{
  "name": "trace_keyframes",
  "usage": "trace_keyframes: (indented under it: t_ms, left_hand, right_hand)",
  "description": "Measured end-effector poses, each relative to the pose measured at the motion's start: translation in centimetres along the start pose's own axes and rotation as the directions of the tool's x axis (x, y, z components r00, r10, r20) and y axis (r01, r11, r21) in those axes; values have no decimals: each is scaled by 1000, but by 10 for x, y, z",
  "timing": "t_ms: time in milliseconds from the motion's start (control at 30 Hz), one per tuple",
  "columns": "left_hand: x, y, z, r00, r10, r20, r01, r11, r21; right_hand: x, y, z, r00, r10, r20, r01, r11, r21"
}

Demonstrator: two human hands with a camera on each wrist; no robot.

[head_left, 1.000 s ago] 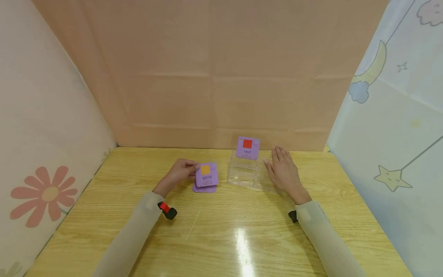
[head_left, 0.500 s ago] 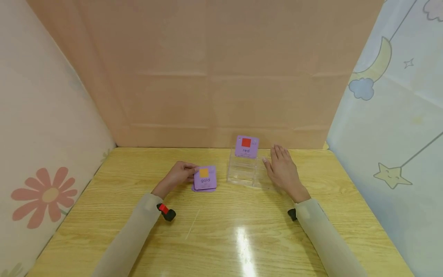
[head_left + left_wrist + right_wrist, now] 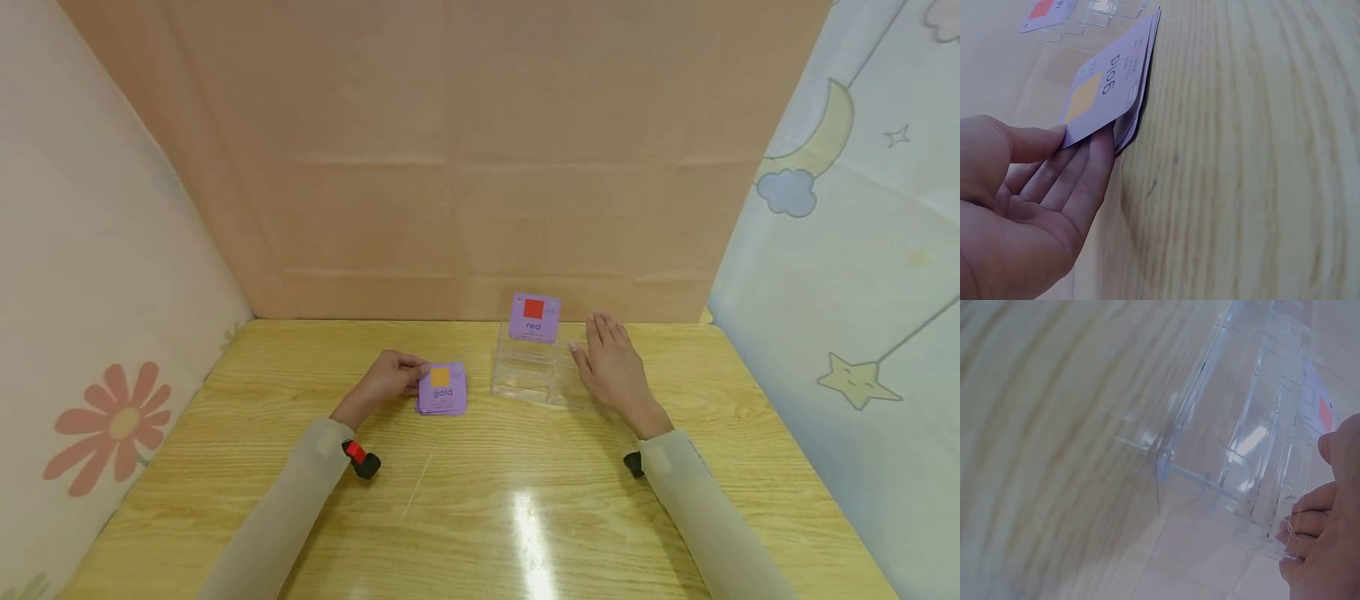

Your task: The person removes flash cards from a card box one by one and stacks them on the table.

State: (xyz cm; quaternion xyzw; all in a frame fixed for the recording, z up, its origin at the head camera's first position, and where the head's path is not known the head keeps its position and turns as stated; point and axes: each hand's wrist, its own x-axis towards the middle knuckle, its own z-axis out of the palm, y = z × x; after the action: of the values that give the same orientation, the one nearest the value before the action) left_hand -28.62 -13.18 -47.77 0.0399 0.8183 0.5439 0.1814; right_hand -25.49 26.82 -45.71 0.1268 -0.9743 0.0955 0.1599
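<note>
Tan backdrop [image 3: 450, 167], wood-grained worktop [image 3: 465, 517]. We count one clear rack [image 3: 523, 375] bearing one red card [image 3: 534, 318], right hand [image 3: 617, 372] straight-fingered beside it; leftward, left hand [image 3: 386, 377] pinches one gold card [image 3: 442, 389] above other cards [image 3: 1125, 132] we can't number.

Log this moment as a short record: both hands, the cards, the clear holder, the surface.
left hand: pinches the gold card at its left edge, thumb on top
gold card: above other purple cards, printed face up
right hand: fingers straight, by the right side of the clear tiered holder; contact unclear
clear tiered holder: on the wood-grain table
red card: propped at the holder's back, facing the person
</note>
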Motion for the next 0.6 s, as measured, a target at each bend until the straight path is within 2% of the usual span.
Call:
trace_keyframes:
  t_ms: [600]
  left_hand:
    - [3, 0, 2, 1000, 1, -14, 0, 999, 41]
  right_hand:
    - [0, -1, -1, 1000, -7, -9, 7, 1000, 5]
